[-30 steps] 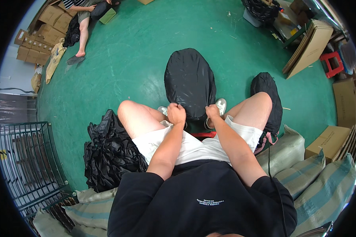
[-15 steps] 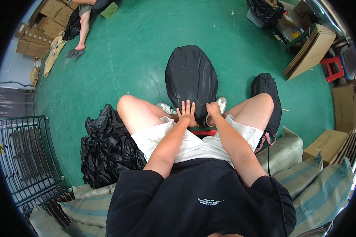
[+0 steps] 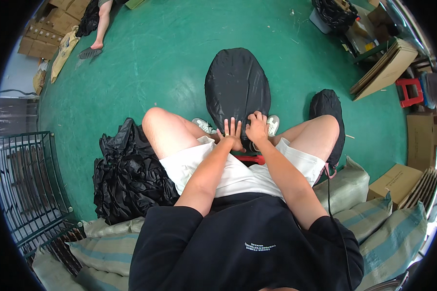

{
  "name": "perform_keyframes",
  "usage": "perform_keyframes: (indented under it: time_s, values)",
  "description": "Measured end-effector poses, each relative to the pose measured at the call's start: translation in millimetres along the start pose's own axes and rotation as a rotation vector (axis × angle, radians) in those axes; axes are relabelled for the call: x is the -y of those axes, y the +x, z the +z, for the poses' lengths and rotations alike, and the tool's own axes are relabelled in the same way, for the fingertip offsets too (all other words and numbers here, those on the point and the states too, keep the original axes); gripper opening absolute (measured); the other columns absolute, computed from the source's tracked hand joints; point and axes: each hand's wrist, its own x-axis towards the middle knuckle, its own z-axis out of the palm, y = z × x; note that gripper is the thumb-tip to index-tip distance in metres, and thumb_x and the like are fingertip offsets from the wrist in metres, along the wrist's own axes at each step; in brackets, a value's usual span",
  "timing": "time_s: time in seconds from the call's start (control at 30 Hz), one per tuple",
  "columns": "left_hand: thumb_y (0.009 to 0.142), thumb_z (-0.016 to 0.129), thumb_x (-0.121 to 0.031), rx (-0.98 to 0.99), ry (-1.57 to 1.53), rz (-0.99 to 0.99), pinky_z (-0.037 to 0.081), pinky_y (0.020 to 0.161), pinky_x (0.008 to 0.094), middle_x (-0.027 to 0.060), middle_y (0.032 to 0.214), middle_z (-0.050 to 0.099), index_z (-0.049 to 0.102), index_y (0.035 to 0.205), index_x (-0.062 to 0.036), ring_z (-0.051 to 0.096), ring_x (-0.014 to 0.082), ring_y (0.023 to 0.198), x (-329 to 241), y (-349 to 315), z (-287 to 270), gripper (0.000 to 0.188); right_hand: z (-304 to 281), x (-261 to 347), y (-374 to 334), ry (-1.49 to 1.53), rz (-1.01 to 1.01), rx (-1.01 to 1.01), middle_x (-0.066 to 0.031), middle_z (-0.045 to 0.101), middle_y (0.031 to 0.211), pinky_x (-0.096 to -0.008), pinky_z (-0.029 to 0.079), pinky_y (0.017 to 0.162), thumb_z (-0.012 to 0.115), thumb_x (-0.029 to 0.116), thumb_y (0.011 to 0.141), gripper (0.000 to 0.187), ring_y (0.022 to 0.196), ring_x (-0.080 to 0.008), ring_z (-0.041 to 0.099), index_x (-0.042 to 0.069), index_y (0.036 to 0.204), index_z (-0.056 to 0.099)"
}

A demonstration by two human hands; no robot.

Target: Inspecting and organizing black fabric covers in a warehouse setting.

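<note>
A large oval item in black fabric [image 3: 237, 82], smooth on top with a few creases, rests on the floor between my feet. My left hand [image 3: 232, 137] lies on its near end with the fingers stretched out and spread, and a ring shows on one finger. Close beside it, my right hand [image 3: 258, 128] rests on the near right part of the fabric, fingers apart and slightly bent. Neither hand holds anything that I can see. What is inside the fabric is hidden. Under my wrists, part of a red seat [image 3: 251, 159] shows between my legs.
Crumpled black fabric [image 3: 131, 174] is heaped at my left. Another filled black bag [image 3: 327, 104] stands beyond my right knee. Woven sacks [image 3: 398, 242] lie behind me; flat cardboard [image 3: 386, 70] and a red stool [image 3: 410, 92] are at right. A person's leg [image 3: 102, 26] shows far left.
My right hand has shifted up and left from the item's near right edge onto its fabric, and its curled fingers have spread. My left hand stays nearly in place. The view has shifted slightly.
</note>
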Motion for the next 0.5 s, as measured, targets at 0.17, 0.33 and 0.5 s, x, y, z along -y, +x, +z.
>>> perform_keyframes:
  time_s: [0.17, 0.33, 0.5]
  values:
    - [0.07, 0.069, -0.064, -0.023, 0.018, 0.024, -0.002, 0.105, 0.0715, 0.0133, 0.15, -0.035, -0.021, 0.149, -0.0196, -0.032, 0.0388, 0.138, -0.9, 5.6, 2.6, 0.128, 2.8, -12.4, 2.5, 0.03, -0.05, -0.032, -0.0044, 0.05, 0.122, -0.05, 0.042, 0.093, 0.068, 0.012, 0.075, 0.028, 0.119, -0.0288, 0.046, 0.013, 0.102, 0.064]
    - [0.071, 0.052, -0.08, 0.035, -0.043, 0.121, 0.003, 0.102, 0.0754, 0.0224, 0.152, -0.027, -0.016, 0.15, -0.0171, -0.021, 0.0455, 0.14, 4.0, 45.5, 10.3, 0.122, -1.5, -18.4, 0.4, 0.0, -0.021, -0.036, -0.0029, 0.052, 0.124, -0.0491, 0.042, 0.093, 0.068, 0.013, 0.076, 0.028, 0.118, -0.027, 0.047, 0.013, 0.103, 0.066]
    - [0.072, 0.05, -0.081, 0.022, 0.046, 0.229, 0.004, 0.102, 0.0758, 0.022, 0.153, -0.024, -0.011, 0.152, -0.0175, -0.02, 0.0464, 0.14, 44.3, 103.1, 44.3, 0.119, -3.0, 12.3, 1.0, -0.103, -0.076, 0.04, -0.0031, 0.054, 0.128, -0.049, 0.042, 0.095, 0.064, 0.015, 0.077, 0.032, 0.117, -0.0261, 0.05, 0.013, 0.109, 0.066]
